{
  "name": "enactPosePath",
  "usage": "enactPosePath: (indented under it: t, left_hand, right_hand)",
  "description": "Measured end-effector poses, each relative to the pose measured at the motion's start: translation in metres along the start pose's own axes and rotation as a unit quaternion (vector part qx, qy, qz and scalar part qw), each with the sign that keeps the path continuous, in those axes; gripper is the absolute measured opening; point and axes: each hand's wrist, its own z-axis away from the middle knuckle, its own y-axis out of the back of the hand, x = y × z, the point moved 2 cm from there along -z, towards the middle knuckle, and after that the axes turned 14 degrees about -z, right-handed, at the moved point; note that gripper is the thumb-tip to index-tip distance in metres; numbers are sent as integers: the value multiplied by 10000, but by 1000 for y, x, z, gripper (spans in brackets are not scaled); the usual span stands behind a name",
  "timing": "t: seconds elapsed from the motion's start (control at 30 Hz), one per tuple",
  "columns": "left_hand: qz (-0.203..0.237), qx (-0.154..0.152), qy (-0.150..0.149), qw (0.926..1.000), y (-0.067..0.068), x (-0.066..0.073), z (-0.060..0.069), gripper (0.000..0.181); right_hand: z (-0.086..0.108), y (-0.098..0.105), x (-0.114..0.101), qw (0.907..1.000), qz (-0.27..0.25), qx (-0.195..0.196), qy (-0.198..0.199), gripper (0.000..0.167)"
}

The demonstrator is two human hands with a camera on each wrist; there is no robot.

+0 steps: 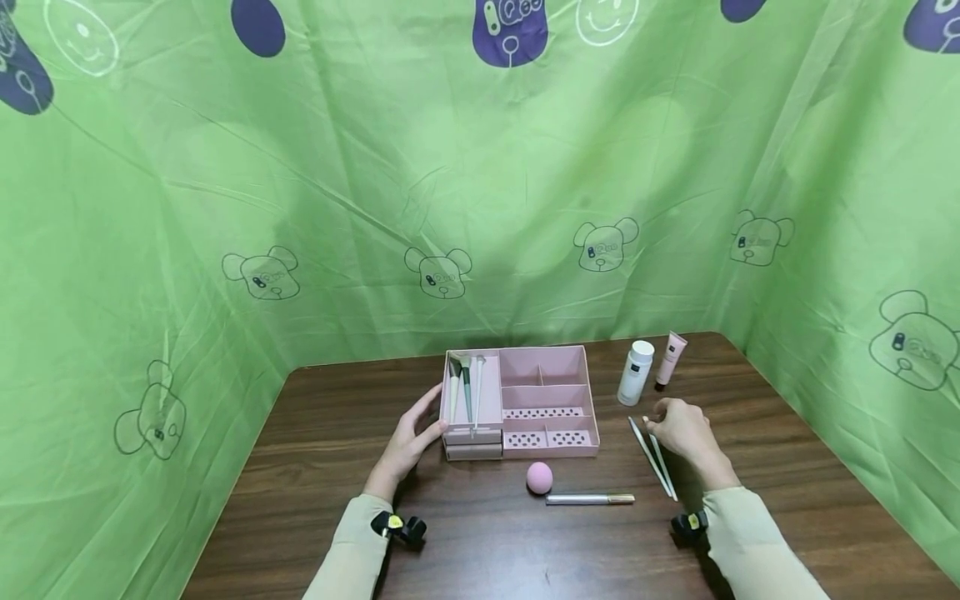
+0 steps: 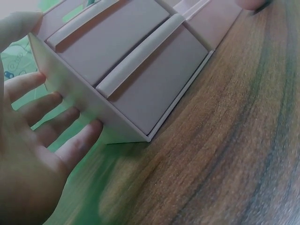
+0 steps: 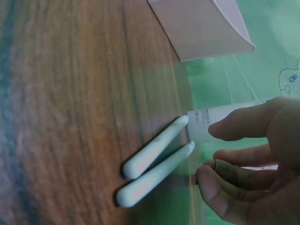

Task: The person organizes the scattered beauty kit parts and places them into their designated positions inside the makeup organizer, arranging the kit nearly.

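My left hand point(image 1: 405, 437) rests against the left side of a pink cosmetics organizer point(image 1: 543, 377). In the left wrist view its fingers point(image 2: 77, 145) lie fairly straight along the side wall, thumb by the front corner. Several makeup brushes point(image 1: 467, 387) lie in the organizer's left section, above two small drawers point(image 2: 154, 70). My right hand point(image 1: 684, 429) hovers over two slim white sticks point(image 1: 652, 458), which lie side by side on the table. Its fingers are loosely bent, with a gap between thumb and fingers and nothing visible in it.
Behind the right hand stand a white bottle point(image 1: 636, 372) and a pink tube point(image 1: 671, 361). A pink ball-shaped sponge point(image 1: 539, 478) and a silver-and-gold pen-like tube point(image 1: 590, 499) lie in front of the organizer. Green cloth point(image 1: 510, 183) surrounds the wooden table point(image 1: 322, 417).
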Motion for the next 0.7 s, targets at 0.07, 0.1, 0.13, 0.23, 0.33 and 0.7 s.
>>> enactPosePath:
  t: [0.07, 0.1, 0.13, 0.23, 0.33, 0.7]
  left_hand:
    - [-5, 15, -13, 10000, -1, -9, 0, 63]
    - [-8, 24, -25, 10000, -1, -13, 0, 63]
    - [-1, 29, -24, 10000, -1, -17, 0, 63]
    - [-72, 51, -77, 9999, -2, -20, -1, 63]
    - [-75, 51, -73, 9999, -2, -19, -1, 63]
    - [32, -73, 87, 9999, -1, -17, 0, 63]
  right_hand:
    - [1, -1, 0, 10000, 11, -21, -35, 30]
    - [1, -1, -1, 10000, 19, -21, -32, 30]
    - [1, -2, 0, 10000, 22, -35, -43, 29]
    - [2, -2, 2, 10000, 24, -49, -48, 27]
    - [3, -3, 4, 9999, 63, -77, -51, 25]
    - [3, -7, 9, 9994, 173, -295, 17, 26]
